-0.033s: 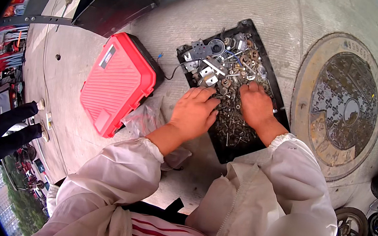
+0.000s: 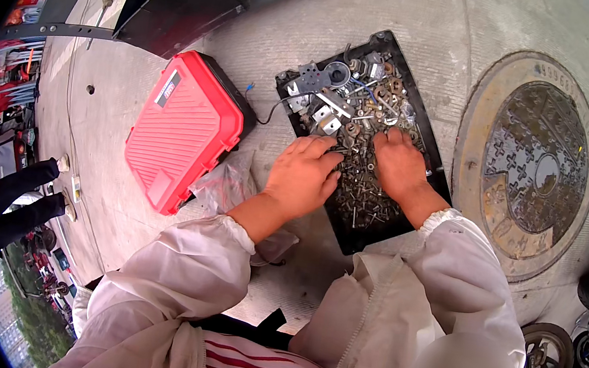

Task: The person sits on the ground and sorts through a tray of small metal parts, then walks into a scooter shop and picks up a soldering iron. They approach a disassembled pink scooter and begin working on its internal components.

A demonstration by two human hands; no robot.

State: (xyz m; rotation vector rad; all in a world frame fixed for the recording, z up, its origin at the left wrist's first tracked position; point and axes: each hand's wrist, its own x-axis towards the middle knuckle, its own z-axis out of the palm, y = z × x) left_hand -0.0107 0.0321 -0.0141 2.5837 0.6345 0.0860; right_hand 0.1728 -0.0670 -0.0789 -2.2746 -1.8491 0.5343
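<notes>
Resting among loose bolts and nuts (image 2: 364, 210) inside the black tray (image 2: 365, 241), both hands have curled fingers; I cannot tell whether either pinches a piece. The left hand (image 2: 301, 172) crosses the tray's left rim, the right hand (image 2: 399, 167) its right. Sweeping outward could spill hardware over the rims; sharp edges could nick bare fingertips; snagging the black cable (image 2: 281, 102) over the tray's left rim could drag parts out.

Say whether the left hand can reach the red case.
Likely yes: the red case lies to the left of the left hand; the bag beside it sits low, and nothing tall appears to stand between.
</notes>
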